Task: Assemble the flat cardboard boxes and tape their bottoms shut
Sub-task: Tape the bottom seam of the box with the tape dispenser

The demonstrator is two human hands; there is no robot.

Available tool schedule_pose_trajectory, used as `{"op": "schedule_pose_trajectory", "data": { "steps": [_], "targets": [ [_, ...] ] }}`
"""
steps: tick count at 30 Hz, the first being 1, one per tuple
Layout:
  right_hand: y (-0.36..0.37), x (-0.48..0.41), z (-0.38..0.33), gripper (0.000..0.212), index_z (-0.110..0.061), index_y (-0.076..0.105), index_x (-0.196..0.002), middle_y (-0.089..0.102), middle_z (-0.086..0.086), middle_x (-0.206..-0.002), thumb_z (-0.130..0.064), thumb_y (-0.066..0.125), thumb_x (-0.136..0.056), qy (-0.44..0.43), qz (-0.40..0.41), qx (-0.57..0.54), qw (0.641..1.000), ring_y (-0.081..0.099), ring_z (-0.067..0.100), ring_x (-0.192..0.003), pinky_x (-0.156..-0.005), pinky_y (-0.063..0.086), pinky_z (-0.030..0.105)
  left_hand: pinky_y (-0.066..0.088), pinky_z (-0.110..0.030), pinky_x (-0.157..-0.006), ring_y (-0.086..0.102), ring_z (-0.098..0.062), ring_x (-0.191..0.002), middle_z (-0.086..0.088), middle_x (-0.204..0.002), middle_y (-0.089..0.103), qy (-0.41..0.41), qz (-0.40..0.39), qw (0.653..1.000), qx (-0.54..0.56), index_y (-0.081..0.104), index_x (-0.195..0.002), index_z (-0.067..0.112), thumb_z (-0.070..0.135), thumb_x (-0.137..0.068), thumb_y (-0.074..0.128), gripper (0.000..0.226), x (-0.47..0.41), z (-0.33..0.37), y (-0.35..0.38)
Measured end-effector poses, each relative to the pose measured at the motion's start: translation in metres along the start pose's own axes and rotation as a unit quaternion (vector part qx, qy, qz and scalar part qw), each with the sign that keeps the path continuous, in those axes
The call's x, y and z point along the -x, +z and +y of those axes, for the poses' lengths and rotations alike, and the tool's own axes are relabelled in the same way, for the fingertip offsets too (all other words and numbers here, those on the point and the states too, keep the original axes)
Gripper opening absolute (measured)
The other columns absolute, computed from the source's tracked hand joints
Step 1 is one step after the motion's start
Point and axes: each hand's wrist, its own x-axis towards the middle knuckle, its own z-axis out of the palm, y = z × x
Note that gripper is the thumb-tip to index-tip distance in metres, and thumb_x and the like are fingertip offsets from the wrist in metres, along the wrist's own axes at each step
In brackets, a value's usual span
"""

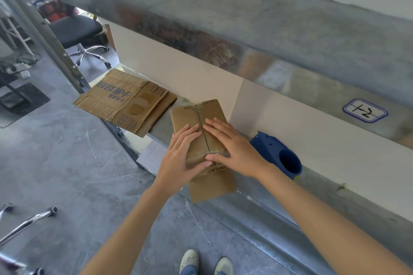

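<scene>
Pressing: both grips lie flat on the upturned face of the cardboard box [196, 116], one on each of the two flaps that meet at a centre seam.
Box: stands on the metal shelf [161, 127], near its front edge, with the far end close to the white back panel.
Left grip [178, 156]: fingers straight and spread on the left flap, fingertips at the seam, thumb along the box's near edge; nothing clasped.
Right grip [237, 151]: fingers straight across the right flap, thumb laid over the near edge beside the other thumb; nothing clasped.
Loose flap [212, 187]: hangs down from the box's near side, over the front of the shelf.
Flat cardboard [125, 100]: a printed, unfolded stack lying on the same shelf to the left of the box, apart from it, one corner jutting past the shelf edge.
Blue tape dispenser [277, 154]: lies on the shelf just right of the right grip, its round opening facing the camera.
Label [365, 110]: a blue-bordered tag with handwriting on the metal beam above.
Floor [67, 151]: grey marbled tile, with the person's pale shoes [188, 261] below.
Office chair [76, 28]: black seat, chrome base, far left.
</scene>
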Motion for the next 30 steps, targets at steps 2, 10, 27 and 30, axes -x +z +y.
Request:
{"op": "schedule_pose_trajectory", "data": {
  "steps": [2, 10, 27, 30],
  "targets": [
    [0.003, -0.001, 0.000, 0.075, -0.026, 0.022, -0.157, 0.014, -0.014, -0.164, -0.061, 0.044, -0.095, 0.022, 0.025, -0.045, 0.998, 0.001, -0.001, -0.150, -0.124, 0.009, 0.036, 0.030, -0.057, -0.115, 0.021, -0.010, -0.149, 0.016, -0.154, 0.037, -0.012, -0.002, 1.000, 0.011, 0.046, -0.143, 0.023, 0.053, -0.090, 0.063, 0.064, 0.000, 0.002, -0.002],
    [0.025, -0.003, 0.000, 0.060, -0.029, 0.035, -0.151, 0.018, -0.014, -0.163, -0.050, 0.048, -0.096, 0.067, 0.150, -0.075, 0.984, 0.008, 0.006, -0.151, -0.118, 0.022, 0.034, 0.026, -0.050, -0.119, 0.005, -0.015, -0.153, 0.005, -0.160, 0.028, -0.067, 0.047, 0.992, 0.094, 0.047, -0.143, 0.015, 0.031, -0.096, 0.058, 0.051, -0.001, 0.015, 0.008],
    [0.045, -0.009, -0.026, 0.044, -0.020, 0.059, -0.135, 0.045, -0.001, -0.152, -0.033, 0.063, -0.094, 0.158, 0.347, -0.173, 0.908, 0.042, 0.006, -0.138, -0.111, 0.036, 0.022, 0.027, -0.010, -0.110, 0.019, -0.012, -0.150, 0.004, -0.153, 0.042, -0.142, 0.231, 0.951, 0.147, 0.062, -0.124, 0.015, 0.010, -0.083, 0.077, 0.044, -0.001, 0.023, 0.037],
    [0.045, -0.009, -0.027, 0.048, -0.021, 0.059, -0.134, 0.047, -0.002, -0.151, -0.043, 0.055, -0.092, 0.161, 0.352, -0.189, 0.902, 0.043, 0.005, -0.137, -0.111, 0.036, 0.022, 0.027, -0.010, -0.110, 0.021, -0.012, -0.150, 0.003, -0.151, 0.044, -0.147, 0.234, 0.947, 0.162, 0.063, -0.122, 0.015, 0.009, -0.081, 0.078, 0.044, -0.003, 0.024, 0.037]
  ]
}}
